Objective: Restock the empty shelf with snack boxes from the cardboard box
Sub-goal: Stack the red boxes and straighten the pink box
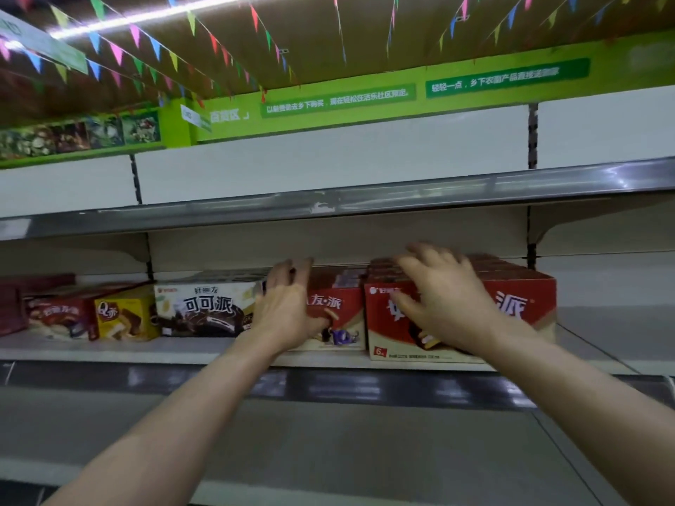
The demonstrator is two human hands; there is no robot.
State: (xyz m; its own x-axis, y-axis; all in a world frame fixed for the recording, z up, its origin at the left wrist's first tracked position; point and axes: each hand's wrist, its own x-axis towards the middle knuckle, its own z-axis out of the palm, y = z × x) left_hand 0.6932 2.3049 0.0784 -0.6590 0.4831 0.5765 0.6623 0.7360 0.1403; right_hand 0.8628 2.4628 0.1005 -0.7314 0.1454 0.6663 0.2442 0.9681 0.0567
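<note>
On the middle shelf (204, 350) stands a row of snack boxes. My left hand (288, 308) holds the left end of a red snack box (339, 308), fingers reaching over its top and thumb across its front. To its right stands a larger red snack box (518, 308) with more of the same behind it. My right hand (445, 297) lies over that box's front and top edge with fingers spread. The cardboard box is out of view.
Left of my hands stand a white cocoa-pie box (204, 308), a yellow box (122, 315) and dark red boxes (54, 315). The upper shelf (328, 204) hangs close above the boxes. A bare lower shelf (328, 443) lies under my forearms.
</note>
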